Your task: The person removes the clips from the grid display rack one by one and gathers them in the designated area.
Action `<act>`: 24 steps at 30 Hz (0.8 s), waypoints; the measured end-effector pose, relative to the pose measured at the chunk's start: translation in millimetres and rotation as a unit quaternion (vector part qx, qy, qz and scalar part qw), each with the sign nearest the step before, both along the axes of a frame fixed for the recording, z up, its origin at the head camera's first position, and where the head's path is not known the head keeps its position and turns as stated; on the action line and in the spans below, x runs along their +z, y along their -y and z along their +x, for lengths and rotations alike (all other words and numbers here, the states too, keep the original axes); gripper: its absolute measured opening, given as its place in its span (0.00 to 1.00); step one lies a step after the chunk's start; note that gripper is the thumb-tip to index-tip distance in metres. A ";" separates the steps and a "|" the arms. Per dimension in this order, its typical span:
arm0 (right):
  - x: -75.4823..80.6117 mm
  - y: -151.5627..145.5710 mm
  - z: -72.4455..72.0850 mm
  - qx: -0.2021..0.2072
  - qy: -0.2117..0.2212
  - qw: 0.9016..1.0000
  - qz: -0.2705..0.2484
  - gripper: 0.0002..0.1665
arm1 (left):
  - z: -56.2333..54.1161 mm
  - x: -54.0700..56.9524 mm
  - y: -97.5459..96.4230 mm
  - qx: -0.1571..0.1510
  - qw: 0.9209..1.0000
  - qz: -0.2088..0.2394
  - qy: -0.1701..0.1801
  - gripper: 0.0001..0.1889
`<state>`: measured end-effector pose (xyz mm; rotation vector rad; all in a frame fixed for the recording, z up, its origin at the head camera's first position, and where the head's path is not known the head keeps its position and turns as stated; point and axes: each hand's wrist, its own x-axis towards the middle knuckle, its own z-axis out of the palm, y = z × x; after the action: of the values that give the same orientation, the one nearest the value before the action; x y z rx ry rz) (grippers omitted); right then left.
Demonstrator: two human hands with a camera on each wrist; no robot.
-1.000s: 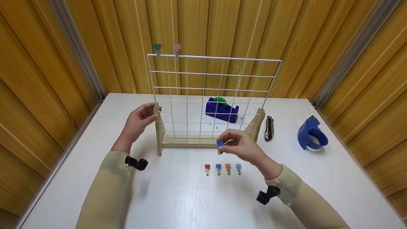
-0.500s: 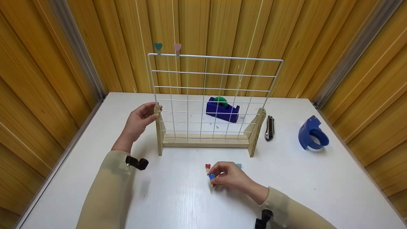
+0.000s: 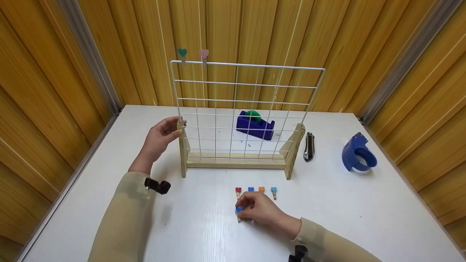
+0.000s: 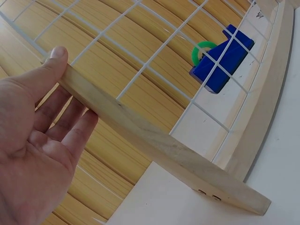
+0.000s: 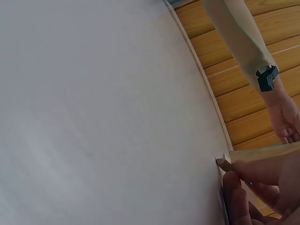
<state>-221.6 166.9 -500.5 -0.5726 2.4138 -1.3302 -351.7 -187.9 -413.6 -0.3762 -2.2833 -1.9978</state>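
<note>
My left hand (image 3: 158, 138) grips the top of the wooden left upright (image 4: 164, 152) of a wire grid rack (image 3: 236, 165), thumb on one side and fingers on the other. Low over the table, my right hand (image 3: 260, 211) pinches a small wooden clothespin (image 3: 239, 209) with a blue heart. In the right wrist view, the wooden end of that clothespin (image 5: 224, 164) pokes out past the fingertips. Just beyond the hand lie heart clothespins: red (image 3: 238, 190), blue (image 3: 251, 189), orange (image 3: 261, 189) and light blue (image 3: 274, 191). A green one (image 3: 182, 52) and a pink one (image 3: 204, 53) stand clipped on the rack's top wire.
Behind the grid sits a dark blue tape dispenser (image 3: 255, 127) with a green roll. Right of the rack lies a utility knife (image 3: 309, 147), and farther right a blue tape holder (image 3: 349, 156). Wood-look panels enclose the white table (image 3: 196, 225) on the visible sides.
From in front of the grid, my right hand has come down towards me with the blue heart clothespin, to the near side of the row. My left hand keeps its place on the upright.
</note>
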 end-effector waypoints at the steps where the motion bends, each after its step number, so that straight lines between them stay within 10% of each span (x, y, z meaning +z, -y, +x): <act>1: 0.4 0.6 0.1 0.002 -0.005 1.000 0.005 0.09 | -0.2 0.0 0.0 -0.001 1.000 0.000 -0.001 0.25; 24: 4.2 -1.1 -0.9 0.006 0.006 1.000 0.016 0.14 | 2.3 1.3 -0.9 0.004 1.000 -0.005 0.006 0.25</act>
<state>-222.5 168.0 -496.4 -0.5693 2.4136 -1.2842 -349.4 -187.0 -412.3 -0.3560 -2.2988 -1.9900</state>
